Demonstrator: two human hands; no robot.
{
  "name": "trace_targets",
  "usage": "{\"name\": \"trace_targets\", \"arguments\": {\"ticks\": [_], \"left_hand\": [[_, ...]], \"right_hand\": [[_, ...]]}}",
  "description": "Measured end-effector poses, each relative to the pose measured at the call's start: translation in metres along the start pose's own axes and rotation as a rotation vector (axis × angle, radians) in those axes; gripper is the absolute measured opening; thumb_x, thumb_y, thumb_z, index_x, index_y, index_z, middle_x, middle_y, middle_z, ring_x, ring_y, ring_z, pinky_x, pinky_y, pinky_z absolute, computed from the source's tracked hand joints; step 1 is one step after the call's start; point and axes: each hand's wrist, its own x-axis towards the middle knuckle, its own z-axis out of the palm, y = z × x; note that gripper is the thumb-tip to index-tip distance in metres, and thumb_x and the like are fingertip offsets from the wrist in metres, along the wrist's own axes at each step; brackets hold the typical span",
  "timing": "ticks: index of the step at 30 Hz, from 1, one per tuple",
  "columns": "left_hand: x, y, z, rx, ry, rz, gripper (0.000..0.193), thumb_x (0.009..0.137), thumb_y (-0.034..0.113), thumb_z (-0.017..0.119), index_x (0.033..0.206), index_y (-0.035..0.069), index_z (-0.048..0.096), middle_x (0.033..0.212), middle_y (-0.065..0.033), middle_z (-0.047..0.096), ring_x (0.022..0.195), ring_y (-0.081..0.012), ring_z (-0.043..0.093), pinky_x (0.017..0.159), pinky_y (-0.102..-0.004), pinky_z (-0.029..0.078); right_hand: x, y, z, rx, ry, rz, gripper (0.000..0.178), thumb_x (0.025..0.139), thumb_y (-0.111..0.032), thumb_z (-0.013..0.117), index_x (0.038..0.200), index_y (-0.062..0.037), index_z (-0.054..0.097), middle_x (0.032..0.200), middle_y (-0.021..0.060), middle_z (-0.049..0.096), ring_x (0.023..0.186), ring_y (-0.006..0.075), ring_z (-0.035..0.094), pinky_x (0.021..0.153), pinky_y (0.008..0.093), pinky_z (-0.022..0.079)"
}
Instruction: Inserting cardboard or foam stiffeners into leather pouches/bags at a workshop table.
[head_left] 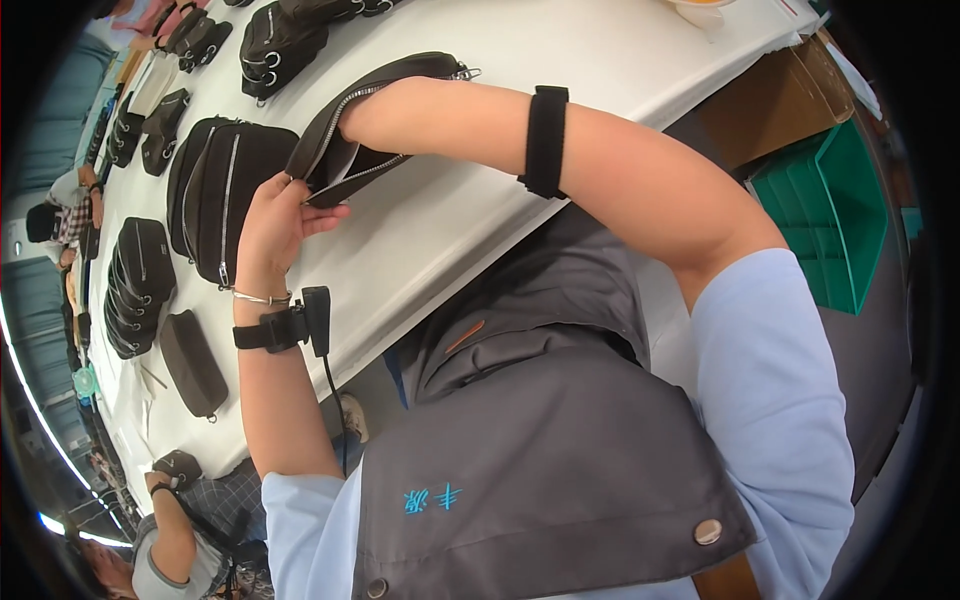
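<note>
My left hand (283, 215) pinches the edge of a dark, unzipped bag (410, 68) at the end of its opening, with the other fingers spread below. Down inside that bag goes my right forearm (450, 118); the right hand is hidden by the fabric. A silver zip runs along both sides of the gaping mouth, and a bit of pale lining shows within. At the bag's far right end is a metal ring. Just left of it, close to my left hand, a dark bag (205, 190) with silver zips stands on the white table (345, 270).
More dark bags (280, 50) stand at the back, and a stacked group (138, 285) sits at the left. A long dark pouch (193, 365) lies nearer. Green trays (825, 215) and a cardboard box (775, 95) are at the right. Another person (185, 540) works at lower left.
</note>
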Motion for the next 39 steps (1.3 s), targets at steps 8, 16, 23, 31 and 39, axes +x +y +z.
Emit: {"name": "trace_targets", "arguments": {"ticks": [8,16,23,31,39], "left_hand": [[0.0,-0.001,0.004,0.113,0.08,0.027,0.025,0.091,0.005,0.039,0.107,-0.011,0.051,0.094,-0.0181,0.064,0.071,-0.0256,0.069,0.064,-0.0304,0.058],[0.0,-0.002,0.008,0.176,0.116,0.053,0.023,0.093,0.008,0.042,0.104,-0.011,0.049,0.097,-0.0181,0.062,0.07,-0.0268,0.069,0.062,-0.0312,0.058],[-0.002,0.0,0.009,0.157,0.101,0.039,0.025,0.094,0.009,0.042,0.107,-0.012,0.049,0.101,-0.02,0.062,0.072,-0.0284,0.07,0.064,-0.0313,0.059],[-0.002,0.002,0.009,0.178,0.093,0.036,0.026,0.093,0.006,0.04,0.107,-0.014,0.049,0.101,-0.0211,0.062,0.071,-0.0287,0.07,0.065,-0.0306,0.06],[-0.001,0.003,0.017,0.232,0.196,0.014,0.028,0.093,0.007,0.038,0.11,-0.014,0.047,0.103,-0.0224,0.061,0.072,-0.0302,0.071,0.064,-0.032,0.06]], "right_hand": [[-0.001,0.004,-0.006,-0.034,-0.059,-0.099,0.036,0.089,-0.003,0.05,0.12,-0.0141,0.064,0.111,0.0097,0.069,0.099,0.0278,0.066,0.084,0.0383,0.052],[-0.009,0.004,-0.011,0.042,0.022,-0.18,0.049,0.084,0.005,0.05,0.126,-0.0173,0.063,0.115,0.0112,0.067,0.101,0.0289,0.065,0.085,0.038,0.052],[-0.007,0.005,-0.012,-0.077,-0.088,-0.276,0.051,0.082,0.006,0.049,0.124,-0.0175,0.064,0.115,0.0103,0.067,0.1,0.0292,0.065,0.085,0.0404,0.052],[-0.007,-0.012,-0.03,-0.356,-0.35,-0.16,0.047,0.075,-0.005,0.049,0.119,-0.0092,0.065,0.109,0.0134,0.068,0.1,0.0316,0.064,0.081,0.0399,0.051],[0.001,-0.009,-0.021,-0.322,-0.222,-0.037,0.025,0.084,-0.01,0.06,0.106,-0.0057,0.07,0.096,0.0135,0.071,0.086,0.031,0.068,0.074,0.0406,0.054]]}}
